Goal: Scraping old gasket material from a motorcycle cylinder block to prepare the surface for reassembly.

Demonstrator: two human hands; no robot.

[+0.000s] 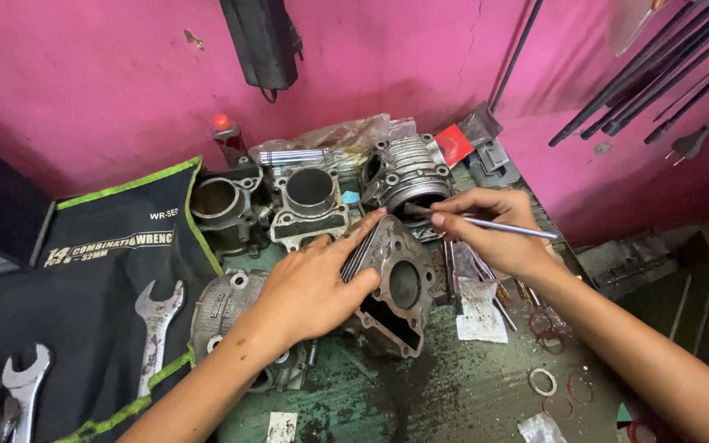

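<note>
A: So, where was the engine cylinder [395,287] sitting?

B: At the middle of the grimy green worktop [453,394], tilted, with its round bore facing the camera. The left hand [313,287] lay over its finned side from nine o'clock, fingers [363,234] spread along the fins and the thumb pressed on the front face, so it was gripping the block.

A: And the other hand?

B: The right hand [494,230] came in from three o'clock, its fingers pinched narrow around a thin metal rod [486,223]. The rod lay nearly level, its dark tip pointing toward nine o'clock, just above the cylinder's top edge. Whether the tip touched the metal, I couldn't tell.

A: What else was around?

B: At twelve o'clock, near the pink wall [125,82], stood three more cylinders [309,201] in a row. At nine o'clock lay a black tool roll [116,271] with open-end wrenches [157,320] on it. An engine cover [227,308] sat under the left wrist. At five o'clock lay a pale ring [542,381] and scraps of paper [479,316].
</note>
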